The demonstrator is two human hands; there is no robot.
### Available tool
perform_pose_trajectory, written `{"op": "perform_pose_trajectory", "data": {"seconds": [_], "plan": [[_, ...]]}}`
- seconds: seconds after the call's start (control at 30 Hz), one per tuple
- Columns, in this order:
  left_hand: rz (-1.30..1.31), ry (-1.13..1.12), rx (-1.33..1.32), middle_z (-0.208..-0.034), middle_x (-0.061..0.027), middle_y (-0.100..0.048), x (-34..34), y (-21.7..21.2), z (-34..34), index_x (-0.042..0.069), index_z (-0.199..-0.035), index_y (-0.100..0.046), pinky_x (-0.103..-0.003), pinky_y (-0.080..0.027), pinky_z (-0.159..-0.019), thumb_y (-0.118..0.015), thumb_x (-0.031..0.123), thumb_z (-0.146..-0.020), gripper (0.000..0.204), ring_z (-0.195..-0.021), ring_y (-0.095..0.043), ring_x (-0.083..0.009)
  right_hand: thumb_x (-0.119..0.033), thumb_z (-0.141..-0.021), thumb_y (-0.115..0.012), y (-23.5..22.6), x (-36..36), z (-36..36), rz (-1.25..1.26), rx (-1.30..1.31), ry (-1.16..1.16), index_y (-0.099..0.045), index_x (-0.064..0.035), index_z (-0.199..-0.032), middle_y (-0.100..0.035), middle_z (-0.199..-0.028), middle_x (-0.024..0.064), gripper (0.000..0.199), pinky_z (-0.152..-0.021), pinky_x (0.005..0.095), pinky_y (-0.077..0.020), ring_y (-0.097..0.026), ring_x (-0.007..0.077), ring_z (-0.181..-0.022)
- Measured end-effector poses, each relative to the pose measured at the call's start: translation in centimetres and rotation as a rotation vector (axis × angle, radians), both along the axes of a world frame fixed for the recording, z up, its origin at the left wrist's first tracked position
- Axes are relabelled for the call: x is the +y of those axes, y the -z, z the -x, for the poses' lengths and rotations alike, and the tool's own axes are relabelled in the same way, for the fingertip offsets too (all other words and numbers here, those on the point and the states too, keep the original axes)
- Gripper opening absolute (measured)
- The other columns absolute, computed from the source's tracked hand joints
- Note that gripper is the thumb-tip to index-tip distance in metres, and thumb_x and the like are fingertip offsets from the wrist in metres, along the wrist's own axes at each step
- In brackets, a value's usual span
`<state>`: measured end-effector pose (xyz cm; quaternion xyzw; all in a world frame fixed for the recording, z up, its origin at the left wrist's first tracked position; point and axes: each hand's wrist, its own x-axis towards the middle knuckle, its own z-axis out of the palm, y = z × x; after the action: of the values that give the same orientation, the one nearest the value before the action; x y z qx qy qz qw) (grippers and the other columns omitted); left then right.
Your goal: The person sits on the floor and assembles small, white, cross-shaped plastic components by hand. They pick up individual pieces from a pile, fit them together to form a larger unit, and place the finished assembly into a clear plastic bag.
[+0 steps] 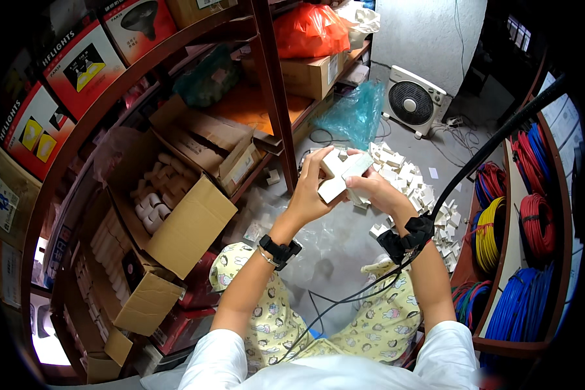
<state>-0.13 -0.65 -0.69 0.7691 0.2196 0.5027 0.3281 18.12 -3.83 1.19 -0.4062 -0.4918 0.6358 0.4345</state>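
Observation:
Both hands meet above the floor around a cluster of white angular pieces, which look like plastic trunking fittings. My left hand is closed on the cluster from the left, fingers curled over its far side. From the right, my right hand grips it, with the thumb pressed on the near face. How many pieces are in the grasp, and how they join, I cannot tell. Just beyond and to the right, a loose pile of similar white fittings spreads over the floor.
Open cardboard boxes holding white parts stand at left beside the metal shelving. Clear plastic sheeting lies between my knees. A box fan and a teal bag are at the back. Wire coils fill the right rack.

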Motion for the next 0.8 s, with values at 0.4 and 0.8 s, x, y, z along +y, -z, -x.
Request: {"op": "perform_pose_trajectory", "data": {"seconds": [0.4, 0.8], "plan": [[0.057, -0.038, 0.079, -0.132, -0.0113, -0.036, 0.7, 0.3, -0.1, 0.010, -0.138, -0.029, -0.034, -0.048, -0.088, -0.084, 0.014, -0.064, 0.092, -0.108, -0.054, -0.0225, -0.033, -0.074, -0.072, -0.7, 0.0, 0.5, 0.022, 0.017, 0.140, -0.024, -0.0024, -0.138, -0.042, -0.125, 0.0130, 0.086, -0.101, 0.0336, -0.0315, -0.041, 0.0207, -0.118], [0.593, 0.012, -0.422, -0.130, -0.0150, -0.035, 1.2, 1.9, -0.5, 0.005, -0.131, -0.023, -0.035, -0.044, -0.093, -0.079, 0.025, -0.073, 0.083, -0.113, -0.049, -0.0201, -0.026, -0.081, -0.069, 2.0, 0.4, 4.1, 0.051, 0.552, 0.358, -0.048, -0.0093, -0.115, -0.055, -0.106, 0.0036, 0.043, -0.074, 0.0294, -0.0509, -0.057, 0.0138, -0.093]]}}
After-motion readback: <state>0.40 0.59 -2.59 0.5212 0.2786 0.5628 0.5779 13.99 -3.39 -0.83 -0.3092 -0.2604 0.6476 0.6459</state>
